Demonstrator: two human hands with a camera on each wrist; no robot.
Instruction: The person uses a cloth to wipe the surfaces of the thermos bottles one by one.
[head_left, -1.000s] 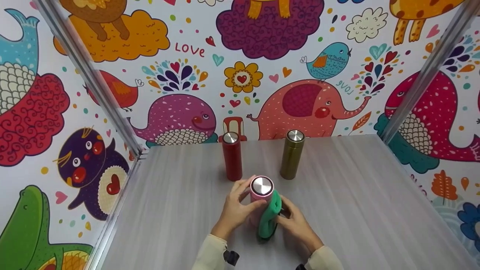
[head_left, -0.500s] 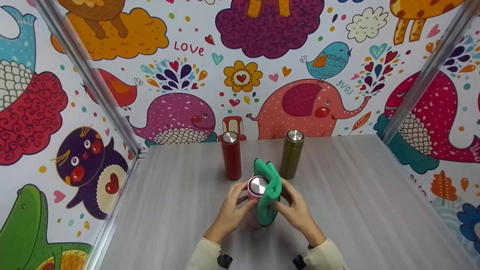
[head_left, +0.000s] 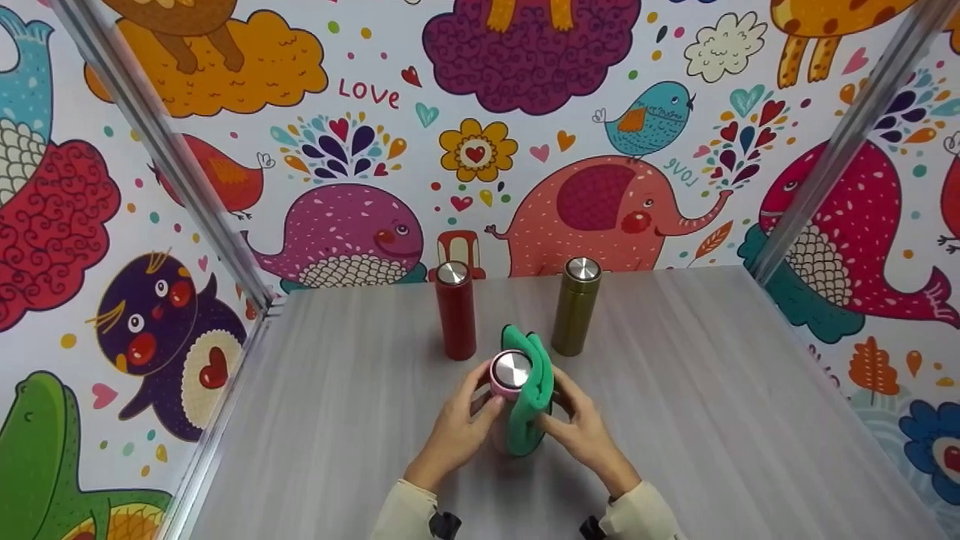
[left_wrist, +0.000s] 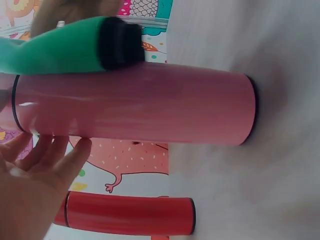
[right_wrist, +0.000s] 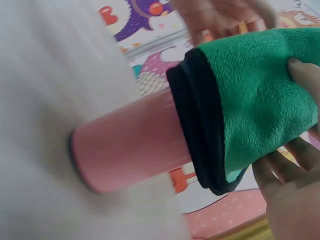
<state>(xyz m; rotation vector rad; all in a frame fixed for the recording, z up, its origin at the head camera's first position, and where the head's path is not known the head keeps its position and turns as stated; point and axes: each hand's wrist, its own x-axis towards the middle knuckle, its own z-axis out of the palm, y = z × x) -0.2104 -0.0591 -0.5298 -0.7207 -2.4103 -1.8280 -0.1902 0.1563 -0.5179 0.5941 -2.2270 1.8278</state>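
A pink thermos bottle (head_left: 512, 370) with a shiny steel lid stands upright on the table in the head view. My left hand (head_left: 459, 427) grips its upper part from the left, fingers behind and thumb in front. On the bottle's right side, my right hand (head_left: 585, 431) holds a folded green cloth (head_left: 534, 390) with dark edging against it. In the right wrist view the cloth (right_wrist: 260, 100) wraps the bottle's upper body, and the lower pink body (right_wrist: 132, 142) shows bare. The left wrist view shows the bottle's base (left_wrist: 250, 110) at the table.
Behind the hands stand a red thermos bottle (head_left: 456, 315) on the left and an olive-gold one (head_left: 576, 307) on the right. The grey table (head_left: 337, 420) meets cartoon-printed walls at the back and sides, with metal posts (head_left: 172, 157) at the corners.
The right hand has raised the cloth from the bottle's lower side to its upper right side, where its top edge rises past the lid. The left hand keeps its grip.
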